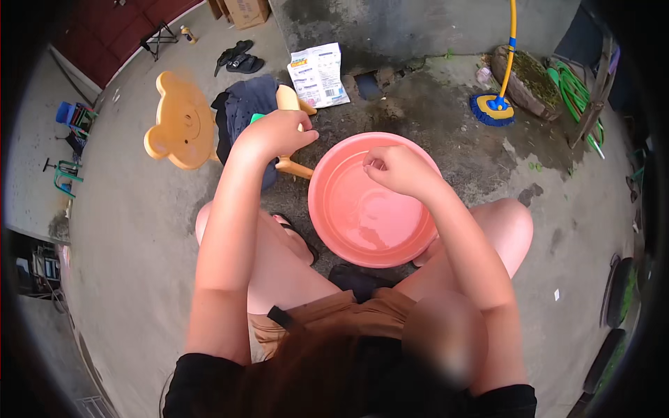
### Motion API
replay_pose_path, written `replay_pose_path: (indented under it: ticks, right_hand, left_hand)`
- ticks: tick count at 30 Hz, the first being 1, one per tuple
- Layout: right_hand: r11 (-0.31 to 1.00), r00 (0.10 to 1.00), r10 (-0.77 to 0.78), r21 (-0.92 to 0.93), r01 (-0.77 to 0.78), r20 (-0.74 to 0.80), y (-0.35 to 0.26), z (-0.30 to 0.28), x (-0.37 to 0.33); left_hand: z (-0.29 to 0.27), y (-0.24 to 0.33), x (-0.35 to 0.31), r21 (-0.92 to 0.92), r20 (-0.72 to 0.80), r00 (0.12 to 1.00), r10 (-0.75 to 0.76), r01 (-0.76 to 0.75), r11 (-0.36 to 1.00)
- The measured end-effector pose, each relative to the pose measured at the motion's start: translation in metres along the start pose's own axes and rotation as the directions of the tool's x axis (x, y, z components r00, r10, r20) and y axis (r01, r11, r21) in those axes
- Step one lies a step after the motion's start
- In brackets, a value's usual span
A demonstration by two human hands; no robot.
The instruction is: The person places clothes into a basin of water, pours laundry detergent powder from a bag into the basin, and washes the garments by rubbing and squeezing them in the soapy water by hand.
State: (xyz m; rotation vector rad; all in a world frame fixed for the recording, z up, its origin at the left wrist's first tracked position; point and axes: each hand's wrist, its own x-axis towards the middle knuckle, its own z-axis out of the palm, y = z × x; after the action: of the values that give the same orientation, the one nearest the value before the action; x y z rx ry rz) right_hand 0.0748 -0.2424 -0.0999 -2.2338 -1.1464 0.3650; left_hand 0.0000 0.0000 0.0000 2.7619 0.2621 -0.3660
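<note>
A round pink basin (327, 230) stands on the ground between my legs, with a wet-looking patch on its bottom. Over its upper right part is my right hand (401, 169), fingers curled in and nothing visible in them. My left hand (282, 132) is bent over the yellow stool parts left of the basin. Its fingers are closed, and a bit of green (257, 117) and something pale show beside them; what it grips is hidden. Dark clothes (247, 97) are draped by a yellow bear-faced chair (182, 122).
A white printed packet (319, 75) lies beyond the clothes, near black slippers (244, 59). At the upper right are a blue-and-yellow mop (493, 108), a mossy stone (526, 83) and a green hose (575, 94). A grey wall (418, 28) closes off the back.
</note>
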Motion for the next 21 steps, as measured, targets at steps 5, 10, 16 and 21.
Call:
replay_pose_path:
  ticks: [5,10,16,21]
  right_hand:
    - [0.540,0.846,0.511,0.709,-0.454,0.152,0.070,0.075,-0.013]
    - [-0.150,0.454,0.739,0.778,-0.611,0.499,0.125,0.239,-0.082]
    - [0.026,0.080,0.691,0.085,-0.996,0.718,0.165,0.236,-0.091]
    - [-0.193,-0.116,0.689,0.026,-0.981,0.715,0.174,0.254,-0.138]
  left_hand:
    - [0.034,-0.057,0.044,0.003,-0.116,0.987,-0.109,0.110,0.994]
    - [0.090,-0.059,0.096,0.004,0.272,0.936,-0.224,0.232,0.973]
    - [0.270,-0.075,0.082,0.290,0.749,0.496,-0.440,0.352,0.890]
    - [0.386,-0.139,0.052,-0.680,0.593,0.692,-0.413,0.704,0.203]
